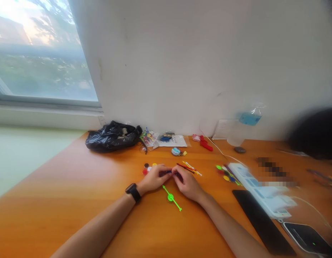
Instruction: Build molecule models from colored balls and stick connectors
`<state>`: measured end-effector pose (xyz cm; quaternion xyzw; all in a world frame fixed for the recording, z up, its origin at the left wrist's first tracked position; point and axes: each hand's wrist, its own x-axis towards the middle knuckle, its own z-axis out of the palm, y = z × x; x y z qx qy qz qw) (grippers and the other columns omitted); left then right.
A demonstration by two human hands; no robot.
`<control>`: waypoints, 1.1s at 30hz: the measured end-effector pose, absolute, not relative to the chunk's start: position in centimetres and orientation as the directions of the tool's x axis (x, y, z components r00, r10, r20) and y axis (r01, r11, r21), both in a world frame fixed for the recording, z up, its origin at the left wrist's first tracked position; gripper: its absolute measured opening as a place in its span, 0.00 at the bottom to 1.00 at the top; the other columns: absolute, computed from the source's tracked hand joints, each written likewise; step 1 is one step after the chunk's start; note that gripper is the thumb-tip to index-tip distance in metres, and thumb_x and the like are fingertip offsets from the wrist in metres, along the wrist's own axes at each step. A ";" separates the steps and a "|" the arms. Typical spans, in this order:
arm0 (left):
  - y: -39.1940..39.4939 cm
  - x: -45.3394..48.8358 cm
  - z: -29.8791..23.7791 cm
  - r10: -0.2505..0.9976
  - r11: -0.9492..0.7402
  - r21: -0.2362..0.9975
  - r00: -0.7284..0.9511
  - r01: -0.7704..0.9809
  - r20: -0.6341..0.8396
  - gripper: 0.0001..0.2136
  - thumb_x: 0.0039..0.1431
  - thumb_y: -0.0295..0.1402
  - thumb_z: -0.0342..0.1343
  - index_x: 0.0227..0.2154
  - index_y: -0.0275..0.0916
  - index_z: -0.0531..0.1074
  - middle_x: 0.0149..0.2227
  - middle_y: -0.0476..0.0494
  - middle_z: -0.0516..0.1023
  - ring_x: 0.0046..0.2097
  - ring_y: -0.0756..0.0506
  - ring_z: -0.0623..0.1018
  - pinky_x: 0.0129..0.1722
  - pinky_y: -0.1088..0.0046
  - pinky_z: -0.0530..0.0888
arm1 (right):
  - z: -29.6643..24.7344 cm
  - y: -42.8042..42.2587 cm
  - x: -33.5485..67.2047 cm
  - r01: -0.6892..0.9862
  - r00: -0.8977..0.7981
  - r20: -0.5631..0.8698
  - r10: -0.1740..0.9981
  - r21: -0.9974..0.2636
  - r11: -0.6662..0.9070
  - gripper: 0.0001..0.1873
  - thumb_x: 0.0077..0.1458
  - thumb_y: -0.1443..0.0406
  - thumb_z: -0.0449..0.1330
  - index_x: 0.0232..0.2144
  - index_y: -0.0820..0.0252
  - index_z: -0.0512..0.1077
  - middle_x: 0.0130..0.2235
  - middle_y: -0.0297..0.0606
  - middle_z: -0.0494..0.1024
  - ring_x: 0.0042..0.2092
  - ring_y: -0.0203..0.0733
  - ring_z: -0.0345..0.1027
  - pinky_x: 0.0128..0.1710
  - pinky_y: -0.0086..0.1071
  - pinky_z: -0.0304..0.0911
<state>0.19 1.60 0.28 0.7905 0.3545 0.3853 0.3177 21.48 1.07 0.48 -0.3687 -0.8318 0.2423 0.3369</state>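
Note:
Both hands meet at the middle of the orange table (61,200). My left hand (154,178), with a black watch on the wrist, and my right hand (187,184) are closed in a pinch on the two ends of a thin dark stick (169,172). Just in front of them lies a green stick with a green disc (170,197) on it. Small round coloured discs (146,169) sit beside the left hand. Red and yellow sticks (189,167) lie just beyond the right hand.
A black plastic bag (112,136), small bags of coloured parts (149,138) and a red piece (206,144) lie along the wall. At right are more coloured discs (225,173), a white power strip (258,190), a black pad (259,220) and a phone (307,238).

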 end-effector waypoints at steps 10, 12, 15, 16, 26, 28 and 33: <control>1.4 0.4 0.2 0.812 -0.542 0.774 0.438 0.326 0.385 0.15 0.71 0.42 0.54 0.44 0.40 0.83 0.38 0.42 0.82 0.39 0.44 0.79 0.41 0.71 0.73 | 0.9 0.9 21.5 0.430 -0.518 0.400 0.756 -0.642 0.634 0.05 0.68 0.66 0.53 0.39 0.54 0.69 0.38 0.37 0.77 0.40 0.44 0.71 0.43 0.36 0.65; 1.5 0.4 0.1 0.811 -0.544 0.776 0.440 0.320 0.386 0.15 0.71 0.41 0.54 0.44 0.41 0.83 0.39 0.42 0.82 0.39 0.44 0.79 0.41 0.71 0.73 | 0.9 0.9 21.6 0.433 -0.523 0.391 0.757 -0.643 0.632 0.05 0.67 0.67 0.53 0.40 0.54 0.69 0.38 0.37 0.78 0.40 0.44 0.72 0.43 0.36 0.65; 1.5 0.3 0.1 0.803 -0.551 0.773 0.451 0.315 0.389 0.13 0.69 0.40 0.55 0.44 0.41 0.83 0.39 0.42 0.82 0.39 0.44 0.79 0.41 0.71 0.74 | 0.7 1.0 21.6 0.447 -0.510 0.371 0.776 -0.657 0.607 0.05 0.67 0.67 0.54 0.41 0.53 0.69 0.39 0.37 0.79 0.40 0.44 0.73 0.43 0.37 0.66; 1.5 0.3 0.2 0.800 -0.554 0.772 0.458 0.312 0.389 0.13 0.69 0.40 0.56 0.45 0.41 0.83 0.39 0.42 0.82 0.39 0.43 0.79 0.41 0.70 0.74 | 0.6 1.0 21.6 0.445 -0.507 0.366 0.781 -0.665 0.600 0.05 0.67 0.67 0.54 0.42 0.53 0.69 0.40 0.37 0.79 0.40 0.44 0.74 0.44 0.37 0.66; 1.4 0.3 0.4 0.802 -0.534 0.790 0.476 0.301 0.361 0.14 0.68 0.41 0.57 0.47 0.39 0.82 0.41 0.40 0.83 0.41 0.43 0.80 0.44 0.69 0.75 | 0.7 0.9 21.6 0.434 -0.505 0.354 0.787 -0.684 0.586 0.06 0.67 0.67 0.54 0.44 0.54 0.68 0.43 0.38 0.79 0.45 0.45 0.75 0.47 0.38 0.67; 1.5 0.4 0.1 0.813 -0.531 0.788 0.450 0.312 0.369 0.14 0.69 0.41 0.56 0.47 0.40 0.82 0.42 0.40 0.83 0.41 0.43 0.80 0.44 0.70 0.74 | 0.8 0.9 21.6 0.446 -0.503 0.352 0.789 -0.677 0.586 0.05 0.68 0.67 0.53 0.44 0.54 0.68 0.42 0.38 0.79 0.44 0.44 0.74 0.46 0.37 0.66; 1.8 0.4 -0.5 0.822 -0.530 0.776 0.433 0.343 0.369 0.14 0.70 0.40 0.55 0.46 0.39 0.82 0.41 0.41 0.83 0.41 0.44 0.79 0.42 0.71 0.73 | 0.7 1.1 21.6 0.456 -0.505 0.359 0.785 -0.662 0.595 0.06 0.69 0.67 0.51 0.43 0.54 0.68 0.40 0.37 0.77 0.41 0.43 0.72 0.44 0.37 0.65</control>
